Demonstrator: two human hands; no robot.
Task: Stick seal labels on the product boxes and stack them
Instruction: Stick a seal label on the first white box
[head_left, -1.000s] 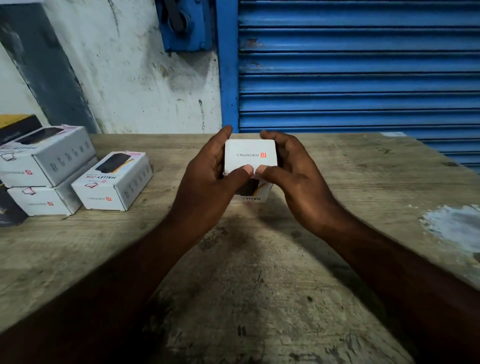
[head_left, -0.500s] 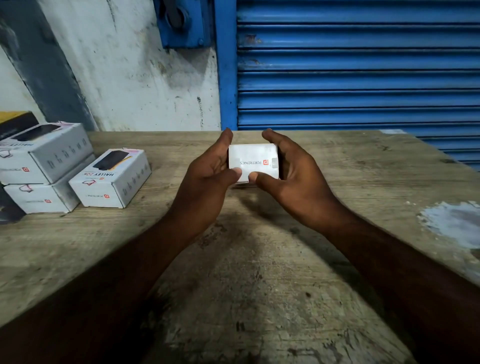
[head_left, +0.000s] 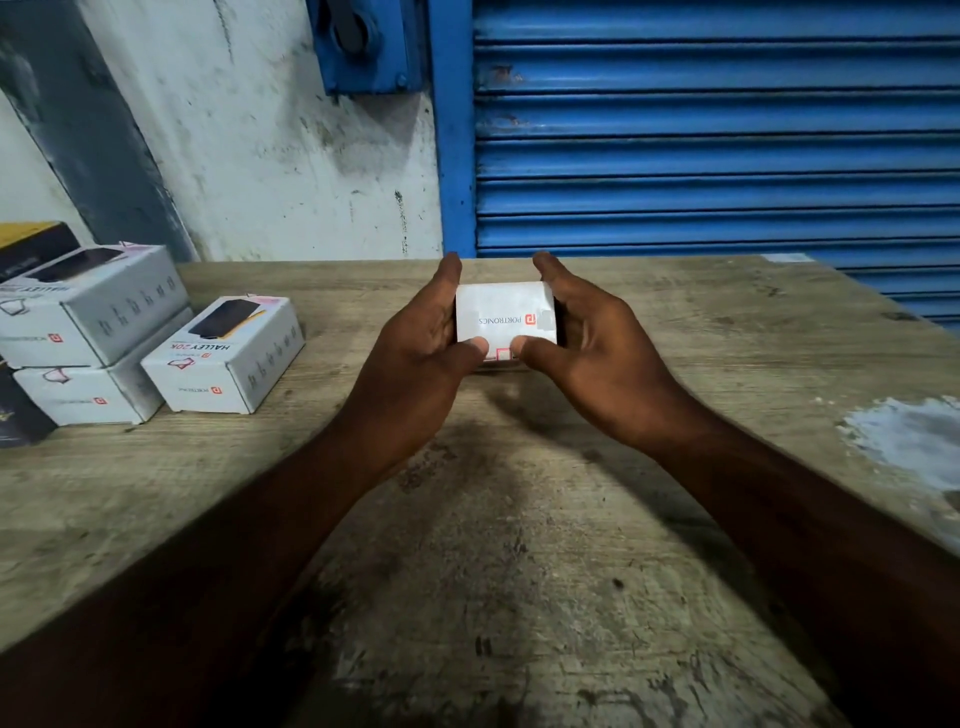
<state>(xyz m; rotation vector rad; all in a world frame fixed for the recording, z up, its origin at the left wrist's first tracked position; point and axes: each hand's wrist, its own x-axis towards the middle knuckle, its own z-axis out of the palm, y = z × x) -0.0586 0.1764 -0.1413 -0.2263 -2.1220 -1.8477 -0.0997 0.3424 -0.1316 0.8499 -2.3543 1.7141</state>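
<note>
A small white product box with a red logo and printed brand name is held just above the wooden table, its end face turned up toward me. My left hand grips its left side, thumb on the near edge. My right hand grips its right side, thumb on the near edge too. A pale seal label sits near the box's right edge. At the left, two white boxes are stacked, and a third white box lies beside them.
A black and yellow box stands behind the stack at the far left, and a dark box lies at the left edge. A blue roller shutter and a stained white wall close off the back. A white patch marks the table's right side.
The box has been tipped so its end face points up at me instead of its top. Both hands moved slightly away from me and lower, keeping hold of it.
</note>
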